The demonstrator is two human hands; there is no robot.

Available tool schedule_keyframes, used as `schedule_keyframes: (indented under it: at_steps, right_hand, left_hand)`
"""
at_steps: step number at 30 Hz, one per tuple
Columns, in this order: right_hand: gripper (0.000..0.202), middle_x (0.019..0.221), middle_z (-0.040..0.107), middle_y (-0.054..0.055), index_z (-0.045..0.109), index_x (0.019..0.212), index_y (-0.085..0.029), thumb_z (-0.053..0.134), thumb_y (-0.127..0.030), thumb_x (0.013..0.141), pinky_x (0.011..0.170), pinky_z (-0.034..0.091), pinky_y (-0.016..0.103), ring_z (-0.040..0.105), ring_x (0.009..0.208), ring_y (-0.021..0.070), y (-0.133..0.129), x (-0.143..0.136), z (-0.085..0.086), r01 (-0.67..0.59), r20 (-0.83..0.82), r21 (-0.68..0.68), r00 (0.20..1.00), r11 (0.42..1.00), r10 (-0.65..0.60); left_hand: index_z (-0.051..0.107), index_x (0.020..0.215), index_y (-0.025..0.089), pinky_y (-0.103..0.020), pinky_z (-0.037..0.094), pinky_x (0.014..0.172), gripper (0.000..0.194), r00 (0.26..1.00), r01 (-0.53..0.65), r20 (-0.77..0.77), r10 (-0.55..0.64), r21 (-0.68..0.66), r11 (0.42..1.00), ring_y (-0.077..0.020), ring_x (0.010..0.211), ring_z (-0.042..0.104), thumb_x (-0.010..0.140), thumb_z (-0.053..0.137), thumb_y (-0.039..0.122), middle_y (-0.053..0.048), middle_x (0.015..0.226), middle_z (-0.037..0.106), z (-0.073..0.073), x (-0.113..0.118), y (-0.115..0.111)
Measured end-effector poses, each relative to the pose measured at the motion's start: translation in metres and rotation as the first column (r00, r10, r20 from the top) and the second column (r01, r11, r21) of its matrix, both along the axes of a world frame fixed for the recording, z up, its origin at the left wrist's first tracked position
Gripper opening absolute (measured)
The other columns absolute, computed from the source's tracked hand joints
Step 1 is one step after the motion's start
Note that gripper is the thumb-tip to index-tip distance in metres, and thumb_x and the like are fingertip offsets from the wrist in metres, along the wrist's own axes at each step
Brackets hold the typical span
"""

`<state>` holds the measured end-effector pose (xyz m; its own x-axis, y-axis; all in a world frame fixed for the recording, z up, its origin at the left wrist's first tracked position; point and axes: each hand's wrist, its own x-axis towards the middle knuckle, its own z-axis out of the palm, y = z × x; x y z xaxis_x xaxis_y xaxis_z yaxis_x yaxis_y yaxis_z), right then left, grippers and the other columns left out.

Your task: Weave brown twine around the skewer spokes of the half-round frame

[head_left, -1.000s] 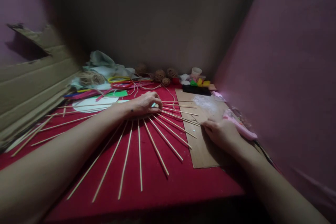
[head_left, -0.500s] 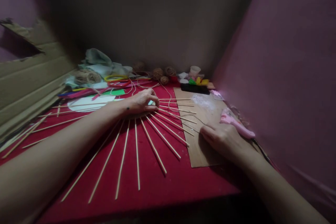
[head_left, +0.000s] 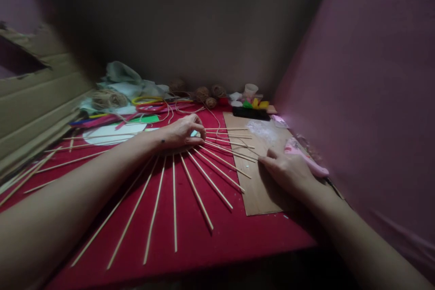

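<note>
Currently, L hand (head_left: 183, 131) curls over where the radiating wooden sticks (head_left: 175, 204) meet, mostly on red cloth (head_left: 238, 244), exact grip unclear; R hand (head_left: 287, 170) pinches twine strand (head_left: 252, 151) above brown board (head_left: 253, 199), nr pink glue gun (head_left: 311, 164).

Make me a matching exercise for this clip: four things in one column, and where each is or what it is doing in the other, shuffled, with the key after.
Things
1. left hand
2. right hand
3. pink tool
4. black slab

Places and states
A. lying along the far edge of the brown board
B. at the middle, where the pale sticks come together
C. by the right side of the brown board, beyond the other hand's wrist
D. pinching a thin strand of twine

Pairs: 1-B, 2-D, 3-C, 4-A
</note>
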<state>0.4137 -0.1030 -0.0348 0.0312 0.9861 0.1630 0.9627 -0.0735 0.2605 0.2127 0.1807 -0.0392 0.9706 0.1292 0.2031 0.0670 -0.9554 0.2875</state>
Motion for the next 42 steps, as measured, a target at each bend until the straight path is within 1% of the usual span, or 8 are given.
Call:
schedule_keyframes:
  at_steps: [6, 12, 19, 27, 32, 36, 39, 42]
  right_hand:
    - [0.029, 0.086, 0.059, 0.004, 0.057, 0.104, -0.021, 0.039, -0.007, 0.087, 0.051, 0.031, 0.025, 0.055, 0.059, 0.0113, -0.008, -0.006, 0.002, -0.081, 0.054, -0.129, 0.995, 0.988, 0.089]
    - [0.027, 0.079, 0.058, 0.003, 0.060, 0.102, -0.021, 0.043, -0.006, 0.086, 0.049, 0.027, 0.025, 0.049, 0.053, 0.0090, -0.002, 0.002, 0.000, -0.066, 0.094, -0.076, 0.993, 0.995, 0.073]
    - [0.026, 0.082, 0.063, 0.005, 0.063, 0.091, -0.016, 0.040, -0.004, 0.087, 0.051, 0.027, 0.026, 0.054, 0.058, 0.0110, -0.007, -0.026, 0.018, -0.098, 0.091, -0.143, 0.989, 0.985, 0.112]
    - [0.022, 0.067, 0.065, 0.002, 0.065, 0.078, -0.017, 0.046, -0.017, 0.088, 0.054, 0.037, 0.025, 0.055, 0.056, 0.0111, -0.009, -0.029, 0.033, -0.215, -0.147, 0.357, 0.948, 0.909, 0.282]
    - [0.015, 0.059, 0.060, -0.002, 0.066, 0.076, -0.020, 0.057, -0.028, 0.085, 0.042, 0.036, 0.020, 0.048, 0.047, 0.0078, -0.007, -0.033, 0.071, -0.110, -0.662, 0.186, 0.720, 0.976, 0.208]
    - [0.013, 0.057, 0.059, -0.002, 0.068, 0.076, -0.024, 0.060, -0.031, 0.085, 0.040, 0.037, 0.021, 0.047, 0.044, 0.0079, -0.009, -0.030, 0.094, -0.142, -0.771, 0.215, 0.582, 0.966, 0.257]
    - [0.011, 0.053, 0.059, -0.003, 0.068, 0.074, -0.027, 0.062, -0.031, 0.083, 0.039, 0.038, 0.022, 0.050, 0.042, 0.0090, -0.011, -0.031, 0.108, -0.133, -0.620, 0.342, 0.712, 0.930, 0.329]
    - [0.019, 0.054, 0.062, -0.003, 0.067, 0.070, -0.027, 0.058, -0.033, 0.085, 0.042, 0.038, 0.023, 0.055, 0.045, 0.0095, -0.010, -0.036, 0.122, -0.227, -0.222, 0.463, 0.906, 0.857, 0.360]
  left_hand:
    - [0.071, 0.086, 0.021, -0.032, 0.043, 0.088, 0.029, 0.998, -0.057, -0.019, 0.056, -0.018, 0.998, -0.0184, 0.094, 0.051, 0.081, 0.058, 0.046, -0.006, 0.104, 0.049, 0.008, -0.001, -0.005]
    - [0.071, 0.087, 0.021, -0.032, 0.043, 0.086, 0.026, 0.999, -0.046, -0.016, 0.046, -0.018, 0.999, -0.0179, 0.093, 0.051, 0.081, 0.059, 0.044, -0.006, 0.102, 0.049, 0.012, -0.002, -0.009]
    - [0.072, 0.085, 0.023, -0.033, 0.043, 0.088, 0.024, 0.996, -0.080, 0.025, 0.081, -0.033, 0.996, -0.0184, 0.096, 0.051, 0.079, 0.061, 0.043, -0.005, 0.104, 0.049, 0.012, -0.003, -0.003]
    - [0.071, 0.088, 0.022, -0.034, 0.041, 0.090, 0.022, 0.995, -0.096, -0.022, 0.095, -0.038, 0.995, -0.0197, 0.098, 0.050, 0.081, 0.060, 0.040, -0.006, 0.105, 0.049, 0.001, -0.001, -0.003]
    - [0.069, 0.079, 0.019, -0.035, 0.038, 0.091, 0.015, 0.995, -0.100, -0.009, 0.100, 0.013, 0.995, -0.0217, 0.103, 0.048, 0.082, 0.060, 0.030, -0.008, 0.108, 0.052, 0.002, 0.000, -0.013]
    - [0.068, 0.071, 0.018, -0.039, 0.036, 0.087, 0.017, 0.988, -0.156, 0.026, 0.154, 0.114, 0.981, -0.0246, 0.103, 0.045, 0.083, 0.060, 0.027, -0.008, 0.108, 0.055, -0.001, 0.005, -0.021]
    - [0.067, 0.067, 0.017, -0.038, 0.035, 0.082, 0.023, 0.987, -0.161, 0.035, 0.157, 0.172, 0.972, -0.0221, 0.092, 0.047, 0.084, 0.057, 0.027, -0.007, 0.095, 0.057, -0.005, 0.008, -0.022]
    - [0.067, 0.072, 0.017, -0.032, 0.037, 0.078, 0.025, 0.995, -0.096, 0.010, 0.095, 0.118, 0.988, -0.0153, 0.077, 0.050, 0.087, 0.049, 0.025, -0.005, 0.086, 0.056, -0.006, 0.008, -0.020]
